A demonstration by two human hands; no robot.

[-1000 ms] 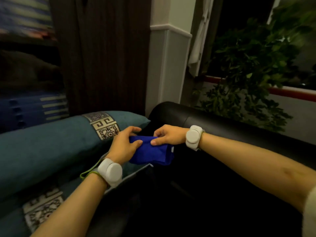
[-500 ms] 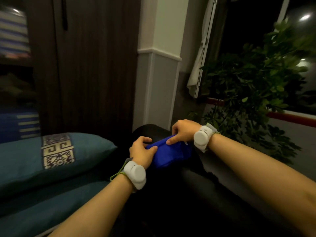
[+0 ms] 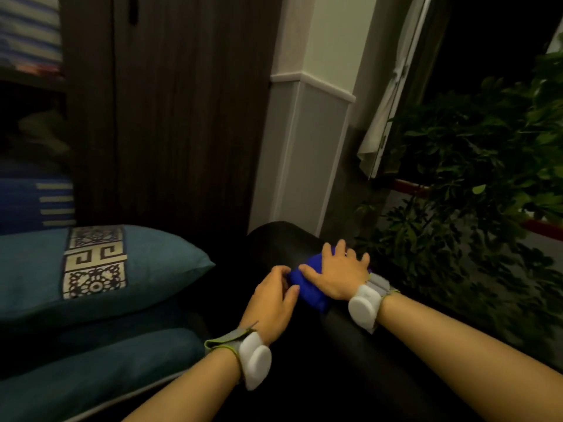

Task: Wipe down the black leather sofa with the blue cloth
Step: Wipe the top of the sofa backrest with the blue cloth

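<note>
Now the blue cloth lies bunched on the rounded top of the black leather sofa arm, just right of the frame's centre, whereas a second ago both hands were pinching it up off the surface and working it into a wad. That shift suggests the folding is finished and the wiping proper is about to start, or has only just started; most of the sofa looks untouched by the cloth so far.

The right hand is spread flat on top of the cloth, fingers straight and fanned, palm pressing it onto the leather, so it is released rather than clenched and pushes rather than grips. The left hand sits just beside it at the cloth's near-left edge; its fingers are loosely bent and its fingertips touch the fabric, but whether they pinch the edge or merely steady it I cannot tell, since the hand's back hides them. Each wrist carries a white band.

At the left of the frame a teal cushion rests against the sofa, well apart from the cloth, and a leafy plant fills the right side behind the arm.
</note>
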